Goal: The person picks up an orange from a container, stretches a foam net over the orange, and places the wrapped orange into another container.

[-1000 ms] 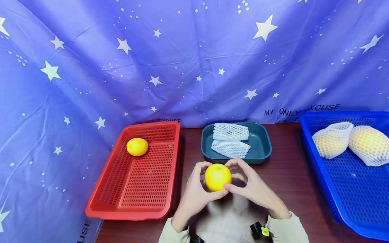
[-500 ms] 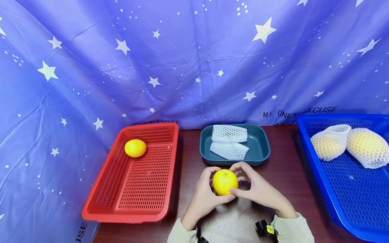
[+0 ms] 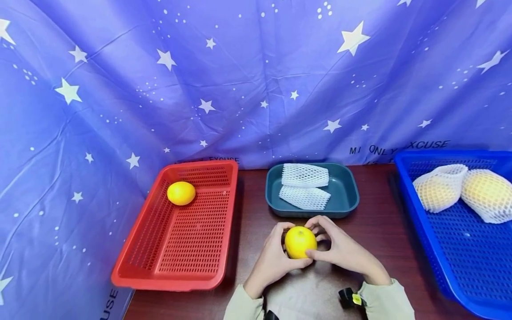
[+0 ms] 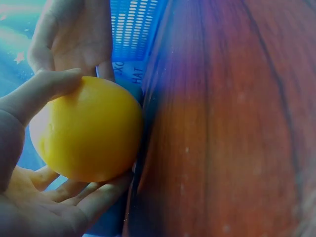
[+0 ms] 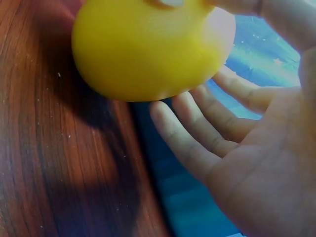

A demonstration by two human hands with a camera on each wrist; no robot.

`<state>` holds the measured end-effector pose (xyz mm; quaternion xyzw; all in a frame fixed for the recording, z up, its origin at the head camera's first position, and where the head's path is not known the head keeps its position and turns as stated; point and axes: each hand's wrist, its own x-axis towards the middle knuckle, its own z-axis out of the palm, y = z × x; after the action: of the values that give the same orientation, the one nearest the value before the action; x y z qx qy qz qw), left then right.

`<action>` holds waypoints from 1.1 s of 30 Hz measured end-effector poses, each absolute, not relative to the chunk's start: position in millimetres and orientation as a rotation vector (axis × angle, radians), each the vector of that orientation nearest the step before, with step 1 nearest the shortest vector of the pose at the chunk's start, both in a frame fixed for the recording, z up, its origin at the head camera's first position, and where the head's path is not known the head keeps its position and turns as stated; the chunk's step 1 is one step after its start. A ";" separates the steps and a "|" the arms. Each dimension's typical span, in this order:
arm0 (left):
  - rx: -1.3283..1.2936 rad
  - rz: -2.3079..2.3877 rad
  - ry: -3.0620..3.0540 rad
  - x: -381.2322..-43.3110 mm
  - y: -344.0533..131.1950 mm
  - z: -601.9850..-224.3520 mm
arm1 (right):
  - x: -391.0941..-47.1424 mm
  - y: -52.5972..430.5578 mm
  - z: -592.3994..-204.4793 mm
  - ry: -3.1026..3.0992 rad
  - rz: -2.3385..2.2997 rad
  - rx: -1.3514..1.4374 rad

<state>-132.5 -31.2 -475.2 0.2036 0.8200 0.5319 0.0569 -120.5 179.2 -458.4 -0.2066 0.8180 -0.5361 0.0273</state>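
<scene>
A round yellow fruit (image 3: 301,242), like an orange, is held between both hands just in front of the teal tray. My left hand (image 3: 276,255) curls round its left side, thumb on the near face. From the right, my right hand (image 3: 342,252) grips it between thumb and fingers. The left wrist view shows the smooth fruit (image 4: 94,131) with left thumb above and fingers below. In the right wrist view, fingertips (image 5: 163,114) of the right hand meet its underside. Two white foam net sleeves, one (image 3: 305,175) behind the other (image 3: 305,198), lie in the teal tray (image 3: 345,191).
On the left stands a red basket (image 3: 192,242) with one yellow fruit (image 3: 181,193) at its back. A blue basket (image 3: 476,253) on the right holds two net-wrapped fruits, one (image 3: 438,191) beside the other (image 3: 488,194). A star-patterned blue curtain (image 3: 240,80) hangs behind the dark wooden table (image 3: 376,204).
Both hands have moved the yellow fruit slightly right and nearer the body, still gripping it. The fruit has turned a little. Baskets, tray and sleeves stay in place.
</scene>
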 end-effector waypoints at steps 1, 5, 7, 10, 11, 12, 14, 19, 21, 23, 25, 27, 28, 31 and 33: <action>0.619 1.613 2.485 -132.8 -31.3 -475.8 | -120.7 179.2 -458.6 2.516 -1.657 -0.633; 0.622 1.641 2.440 -133.6 -30.8 -477.2 | -120.7 180.2 -457.8 2.460 -1.681 -0.611; 0.630 1.661 2.408 -133.9 -30.1 -478.1 | -120.4 181.2 -457.4 2.435 -1.690 -0.600; 0.641 1.668 2.395 -134.1 -29.6 -479.5 | -120.3 182.6 -457.7 2.410 -1.690 -0.578; 0.639 1.663 2.403 -134.2 -29.7 -479.8 | -120.3 182.9 -458.0 2.407 -1.685 -0.575; 0.634 1.658 2.410 -134.3 -29.8 -480.0 | -120.5 182.9 -458.2 2.401 -1.682 -0.566; 0.620 1.646 2.425 -134.3 -30.2 -479.9 | -120.6 182.7 -458.1 2.390 -1.676 -0.545; 0.588 1.643 2.422 -134.8 -30.9 -479.8 | -121.1 181.7 -457.2 2.378 -1.671 -0.550; 0.586 1.648 2.419 -134.9 -31.1 -480.3 | -121.4 181.5 -456.3 2.380 -1.666 -0.575; 0.585 1.651 2.417 -134.8 -31.2 -480.8 | -121.5 181.7 -454.4 2.395 -1.651 -0.598; 0.584 1.653 2.416 -134.6 -31.2 -481.3 | -122.0 182.0 -451.4 2.431 -1.627 -0.608; 0.585 1.652 2.420 -134.8 -31.1 -481.7 | -123.7 182.7 -447.9 2.492 -1.599 -0.605; 0.586 1.649 2.421 -135.1 -31.2 -481.8 | -125.1 182.9 -446.3 2.525 -1.590 -0.593; 0.591 1.638 2.431 -135.6 -31.3 -482.2 | -131.0 183.3 -441.6 2.593 -1.619 -0.544; 0.595 1.631 2.435 -135.8 -31.4 -482.5 | -134.9 183.5 -438.9 2.633 -1.644 -0.525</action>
<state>-135.8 -31.4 -482.5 0.1984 0.8119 0.5439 0.0757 -134.9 183.5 -438.9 -0.1666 0.8364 -0.5222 -0.0035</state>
